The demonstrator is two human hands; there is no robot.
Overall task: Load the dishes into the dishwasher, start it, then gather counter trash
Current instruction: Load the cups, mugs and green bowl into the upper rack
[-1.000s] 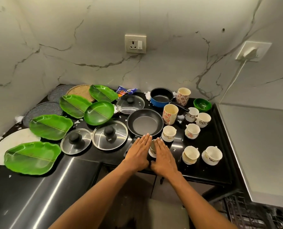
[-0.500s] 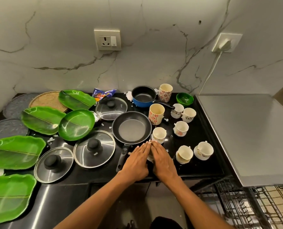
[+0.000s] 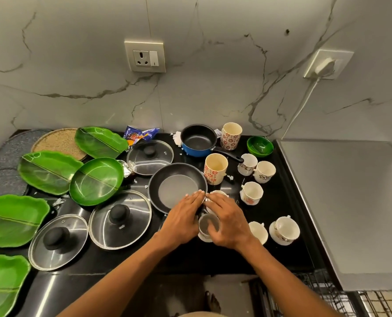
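My left hand [image 3: 181,219] and my right hand [image 3: 227,219] lie flat side by side over the black counter [image 3: 282,236], fingers straight, fingertips meeting near the rim of the black frying pan [image 3: 177,186]. Between and under them sits a small steel cup [image 3: 207,223] on a white saucer, and a white cup [image 3: 218,193] shows at my right fingertips. Neither hand grips anything. White teacups [image 3: 284,229] and flowered mugs [image 3: 215,168] stand to the right. Green leaf-shaped plates [image 3: 96,181] and glass lids [image 3: 120,219] lie to the left.
A blue saucepan [image 3: 198,140], a small green bowl [image 3: 259,145] and a snack wrapper [image 3: 138,134] sit by the marble wall. A grey steel worktop [image 3: 346,202] adjoins the counter on the right. A wire dishwasher rack [image 3: 323,296] shows at the bottom right.
The view has shifted, so the counter sits further left and closer. My hands have parted slightly, uncovering the steel cup between them.
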